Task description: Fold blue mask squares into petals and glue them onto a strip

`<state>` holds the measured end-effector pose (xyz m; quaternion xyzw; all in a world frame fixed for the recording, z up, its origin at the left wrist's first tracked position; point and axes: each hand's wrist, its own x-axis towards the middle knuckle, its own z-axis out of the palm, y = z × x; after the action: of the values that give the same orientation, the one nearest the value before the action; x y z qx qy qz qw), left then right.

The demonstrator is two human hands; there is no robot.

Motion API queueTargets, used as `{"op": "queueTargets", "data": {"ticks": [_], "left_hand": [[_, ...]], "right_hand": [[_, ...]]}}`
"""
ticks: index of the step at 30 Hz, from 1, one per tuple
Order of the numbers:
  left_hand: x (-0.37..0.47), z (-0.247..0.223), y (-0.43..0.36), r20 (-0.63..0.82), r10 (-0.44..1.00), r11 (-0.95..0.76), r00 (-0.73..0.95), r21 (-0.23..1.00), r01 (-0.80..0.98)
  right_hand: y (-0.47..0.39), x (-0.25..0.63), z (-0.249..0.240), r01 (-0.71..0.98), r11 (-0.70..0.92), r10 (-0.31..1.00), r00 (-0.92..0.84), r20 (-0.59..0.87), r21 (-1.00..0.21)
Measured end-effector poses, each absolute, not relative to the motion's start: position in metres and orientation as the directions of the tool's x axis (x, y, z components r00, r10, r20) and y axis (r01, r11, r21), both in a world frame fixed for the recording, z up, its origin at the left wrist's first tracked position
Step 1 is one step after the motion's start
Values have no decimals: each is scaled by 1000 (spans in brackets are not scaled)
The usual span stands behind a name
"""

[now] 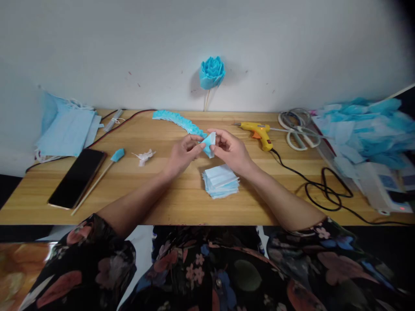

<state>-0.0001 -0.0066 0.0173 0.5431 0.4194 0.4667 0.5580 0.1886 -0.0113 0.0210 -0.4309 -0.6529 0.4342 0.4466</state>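
Observation:
My left hand [182, 154] and my right hand [231, 149] meet over the middle of the wooden table [181, 203], both pinching one small folded blue square [209, 144] held just above the surface. Right below it lies a stack of blue squares [221, 180]. Behind my hands a curved row of folded blue pieces [177, 119] runs toward the wall. A finished blue flower on a stick [211, 73] leans against the wall.
A yellow glue gun [259, 131] with a black cord [324, 190] and scissors [300, 134] lie to the right, beside a heap of blue scraps [363, 129]. On the left are a phone [78, 178], a blue-tipped stick [102, 175], blue masks [66, 129] and a white scrap [144, 156].

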Motion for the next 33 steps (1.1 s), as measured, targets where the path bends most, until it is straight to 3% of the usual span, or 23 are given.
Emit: {"op": "queueTargets", "data": {"ticks": [8, 12, 15, 18, 22, 24, 28, 33], "left_hand": [[-1, 21, -8, 41, 967, -38, 252, 999, -18], [-5, 16, -3, 40, 974, -35, 221, 999, -27], [-9, 14, 2, 37, 983, -31, 182, 999, -37], [-10, 13, 4, 32, 990, -24, 139, 998, -64], [-10, 12, 4, 27, 993, -17, 118, 996, -89], [-9, 11, 3, 28, 992, -16, 121, 995, -101], [-8, 11, 3, 21, 991, -4, 132, 992, -126], [-8, 11, 5, 18, 991, 3, 134, 987, -158]], "right_hand": [[-12, 186, 21, 195, 281, 940, -254, 228, -940], [-1, 207, 37, 355, 365, 927, -222, 301, -861], [9, 244, 59, 564, 363, 922, -105, 372, -741], [10, 285, 79, 807, 199, 927, 29, 374, -556], [-1, 321, 85, 978, -102, 983, 127, 131, -184], [-6, 328, 78, 979, -185, 982, 186, 11, -86], [-4, 330, 55, 968, -226, 969, 212, -124, -111], [6, 323, 38, 932, -300, 953, 281, -115, -202]]}}
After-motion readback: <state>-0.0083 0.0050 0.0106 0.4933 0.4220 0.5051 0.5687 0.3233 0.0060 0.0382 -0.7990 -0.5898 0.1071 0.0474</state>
